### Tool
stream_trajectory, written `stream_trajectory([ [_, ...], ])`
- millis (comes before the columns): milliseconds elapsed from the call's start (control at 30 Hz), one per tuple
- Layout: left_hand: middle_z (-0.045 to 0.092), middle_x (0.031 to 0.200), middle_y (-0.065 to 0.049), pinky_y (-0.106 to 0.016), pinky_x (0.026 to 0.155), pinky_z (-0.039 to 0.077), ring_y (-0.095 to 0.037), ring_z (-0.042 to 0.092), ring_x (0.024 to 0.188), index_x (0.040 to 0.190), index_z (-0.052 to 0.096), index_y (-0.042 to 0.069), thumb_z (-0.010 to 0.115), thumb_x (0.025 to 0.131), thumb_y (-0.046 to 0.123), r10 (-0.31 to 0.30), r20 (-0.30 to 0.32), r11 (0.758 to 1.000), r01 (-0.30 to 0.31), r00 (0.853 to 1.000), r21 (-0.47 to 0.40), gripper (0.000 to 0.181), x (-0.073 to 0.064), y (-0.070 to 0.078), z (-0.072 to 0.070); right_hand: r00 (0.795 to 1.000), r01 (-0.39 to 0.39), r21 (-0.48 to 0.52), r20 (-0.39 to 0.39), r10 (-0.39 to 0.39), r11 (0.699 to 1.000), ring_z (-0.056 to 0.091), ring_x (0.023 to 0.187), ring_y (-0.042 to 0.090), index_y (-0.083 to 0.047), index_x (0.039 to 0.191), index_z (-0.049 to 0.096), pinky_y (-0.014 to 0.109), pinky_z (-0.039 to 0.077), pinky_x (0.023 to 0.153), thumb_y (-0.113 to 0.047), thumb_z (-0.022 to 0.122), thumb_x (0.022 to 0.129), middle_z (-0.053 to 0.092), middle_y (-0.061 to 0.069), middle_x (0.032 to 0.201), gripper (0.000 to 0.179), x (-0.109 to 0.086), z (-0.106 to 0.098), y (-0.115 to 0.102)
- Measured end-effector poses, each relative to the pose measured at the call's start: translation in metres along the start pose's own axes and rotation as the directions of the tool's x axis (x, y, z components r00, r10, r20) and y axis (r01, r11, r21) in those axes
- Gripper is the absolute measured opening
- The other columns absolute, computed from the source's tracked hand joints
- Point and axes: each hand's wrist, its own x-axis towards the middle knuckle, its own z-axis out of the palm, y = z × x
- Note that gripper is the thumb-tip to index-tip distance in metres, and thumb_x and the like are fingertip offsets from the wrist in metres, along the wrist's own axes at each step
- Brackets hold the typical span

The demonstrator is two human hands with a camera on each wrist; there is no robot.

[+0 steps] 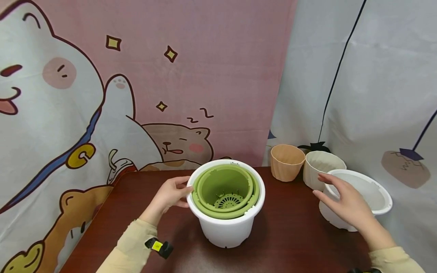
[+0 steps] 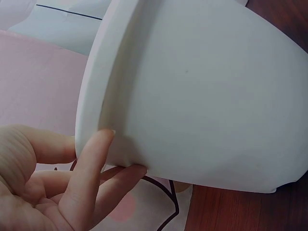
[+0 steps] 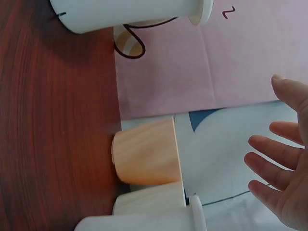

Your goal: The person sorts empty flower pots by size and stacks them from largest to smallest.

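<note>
A white plant pot [image 1: 225, 231] stands upright on the table, and two green pots [image 1: 222, 215] sit nested inside it, the inner one with a slotted bottom. My left hand [image 1: 172, 195] pinches its left rim, thumb at the top edge and fingers underneath; the left wrist view shows fingertips [image 2: 108, 139] against the outer wall below the lip. Over on the right, my right hand [image 1: 348, 201] is held in the air with fingers spread and nothing in them. In the head view it overlaps a second white pot [image 1: 332, 218].
An orange pot [image 1: 286, 167] and a cream pot [image 1: 310, 176] stand side by side at the back right of the dark red-brown table [image 1: 286, 231]. Behind them hangs a cloth backdrop [image 1: 232, 76] with cartoon animals; a pale cloth borders the right side.
</note>
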Motion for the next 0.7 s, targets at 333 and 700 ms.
stream_trajectory([
  [333,0.064,0.112,-0.023,-0.041,0.059,0.063,-0.024,0.069,0.074,0.139,0.053,-0.004,0.065,0.095,0.002,-0.003,-0.005,1.000,0.003,1.000,0.001,0.046,0.000,0.001,0.001,0.998,-0.045,-0.042,-0.033,0.044,0.998,0.043,0.107,-0.014,-0.002,0.126,0.060,-0.003,0.021,0.088,-0.020,0.080,0.084,0.066,0.022,0.114,0.050,-0.008,-0.019,0.025],
  [700,0.064,0.109,-0.022,-0.039,0.058,0.063,-0.023,0.069,0.070,0.139,0.053,-0.005,0.066,0.094,0.002,-0.002,-0.005,1.000,0.002,1.000,0.006,0.047,-0.001,0.002,0.001,0.991,-0.132,-0.123,-0.016,0.131,0.984,0.048,0.107,0.044,0.004,0.130,0.055,0.021,0.028,0.107,-0.023,0.076,0.087,0.059,0.030,0.120,0.055,-0.020,-0.037,0.060],
])
